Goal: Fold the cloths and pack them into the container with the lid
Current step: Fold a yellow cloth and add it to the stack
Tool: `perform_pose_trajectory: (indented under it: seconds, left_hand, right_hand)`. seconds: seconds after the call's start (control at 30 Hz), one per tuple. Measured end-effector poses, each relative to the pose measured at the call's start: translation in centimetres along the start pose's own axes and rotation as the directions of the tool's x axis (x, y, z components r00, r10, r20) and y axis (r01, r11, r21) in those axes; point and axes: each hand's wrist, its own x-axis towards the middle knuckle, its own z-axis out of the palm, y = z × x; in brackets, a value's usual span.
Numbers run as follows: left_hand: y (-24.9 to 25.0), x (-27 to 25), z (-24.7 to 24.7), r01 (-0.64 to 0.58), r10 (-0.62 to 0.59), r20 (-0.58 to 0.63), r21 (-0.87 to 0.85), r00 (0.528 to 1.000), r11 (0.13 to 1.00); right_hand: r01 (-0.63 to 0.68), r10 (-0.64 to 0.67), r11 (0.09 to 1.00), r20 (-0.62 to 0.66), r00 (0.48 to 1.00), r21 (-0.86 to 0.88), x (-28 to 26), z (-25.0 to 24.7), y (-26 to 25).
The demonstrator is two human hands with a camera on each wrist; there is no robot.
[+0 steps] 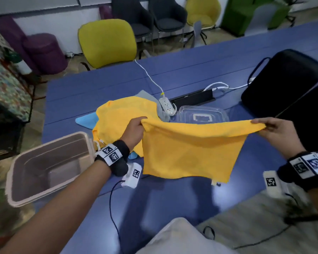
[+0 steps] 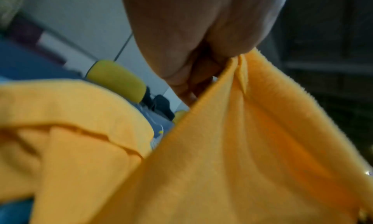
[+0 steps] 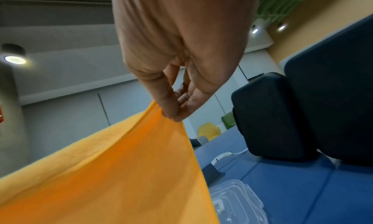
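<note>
An orange cloth (image 1: 189, 151) hangs stretched in the air over the blue table (image 1: 173, 202). My left hand (image 1: 136, 129) pinches its top left corner and my right hand (image 1: 275, 131) pinches its top right corner. The left wrist view shows the held orange cloth (image 2: 232, 147) gathered under my left hand (image 2: 203, 55). The right wrist view shows my right hand (image 3: 173, 109) pinching the orange cloth (image 3: 121, 171). A second orange cloth (image 1: 121, 118) lies crumpled behind, over a light blue cloth (image 1: 86, 121) and a grey cloth (image 1: 151, 99). An empty beige container (image 1: 44, 167) stands at the left table edge. A clear lid (image 1: 202, 114) lies behind the cloth.
A white power strip (image 1: 166, 105) with its cable lies by the grey cloth. A black case (image 1: 283, 83) stands at the right on the table. A black cable tray (image 1: 193, 98) sits mid-table. Chairs stand beyond the far edge.
</note>
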Motion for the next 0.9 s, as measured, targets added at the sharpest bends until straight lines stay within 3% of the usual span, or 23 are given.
perform_pose_trajectory:
  seconds: [0.1,0.23,0.3,0.37,0.43,0.5,0.63,0.73,0.83,0.9]
  left_hand:
    - [1.5,0.3,1.7,0.144,-0.123,0.102,-0.222,0.987,0.964]
    - [3.7,1.4,2.5,0.18,-0.098,0.245,-0.34,0.965,0.923]
    - [4.9,2.4,2.9,0.125,-0.074,0.186,-0.274,0.98,0.954]
    - [6.1,3.0,3.3,-0.022,0.03,0.086,-0.087,0.996,0.996]
    - [6.3,3.4,3.6,-0.187,0.184,0.042,0.086,0.982,0.979]
    - [6.0,3.5,3.9,-0.262,0.262,0.021,0.156,0.965,0.952]
    - [5.5,3.6,4.1,-0.309,0.315,-0.019,0.147,0.949,0.939]
    - [6.1,3.3,3.7,-0.256,0.256,0.001,-0.018,0.967,0.966]
    - [6.2,3.1,3.4,-0.156,0.162,0.134,-0.051,0.978,0.986]
    - [5.8,2.6,3.3,-0.118,0.117,0.285,-0.012,0.951,0.993]
  right_hand:
    - [0.016,-0.019,1.0,-0.115,0.993,-0.026,-0.8,-0.4,1.1]
    - [0.033,-0.041,0.999,-0.25,0.967,-0.038,-0.6,-2.0,1.6]
    - [0.049,-0.053,0.999,-0.279,0.959,-0.019,-0.3,-3.0,0.9]
    - [0.076,-0.075,0.997,-0.291,0.954,-0.009,-0.1,-3.9,0.1]
    - [0.101,-0.104,0.995,-0.334,0.937,-0.027,0.0,-4.6,-0.2]
    - [0.108,-0.114,0.993,-0.386,0.916,-0.036,-0.3,-5.1,0.2]
    - [0.117,-0.113,0.993,-0.346,0.932,-0.012,-1.5,-5.7,0.6]
    - [0.122,-0.089,0.99,-0.339,0.937,0.075,-2.2,-5.8,0.2]
    - [0.122,-0.087,0.989,-0.327,0.941,0.086,-2.5,-5.6,-0.1]
    - [0.131,-0.101,0.988,-0.306,0.947,0.078,-2.3,-5.2,-0.4]
